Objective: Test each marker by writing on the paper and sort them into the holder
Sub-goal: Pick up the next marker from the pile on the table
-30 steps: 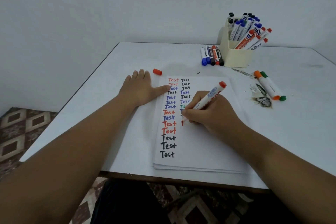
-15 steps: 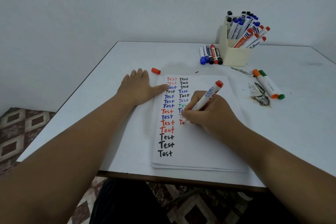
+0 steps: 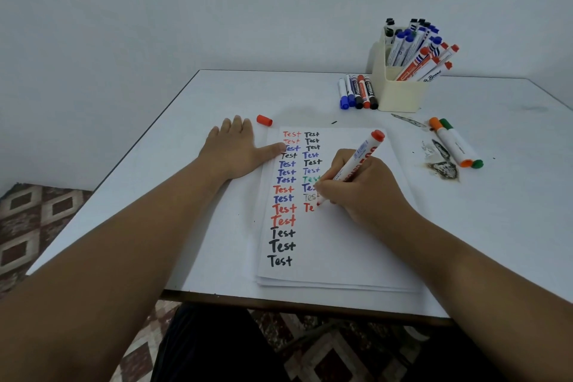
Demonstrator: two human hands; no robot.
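A stack of white paper (image 3: 341,251) lies at the table's near edge, with two columns of "Test" written in red, blue, black and green. My right hand (image 3: 362,189) grips a red marker (image 3: 356,161), its tip on the paper beside a red "Te" in the second column. My left hand (image 3: 235,149) lies flat on the table, thumb on the paper's left edge. The marker's red cap (image 3: 264,120) lies loose behind my left hand. A cream holder (image 3: 400,93) at the back holds several markers.
Several capped markers (image 3: 358,93) lie in a row left of the holder. An orange marker (image 3: 449,143) and a green marker (image 3: 462,143) lie to the right, next to a dark stain (image 3: 443,167) on the table. The wall stands behind the white table (image 3: 186,164).
My right hand has written the red letters "Te" and moved the marker tip slightly right along the line. My left hand has stayed in place.
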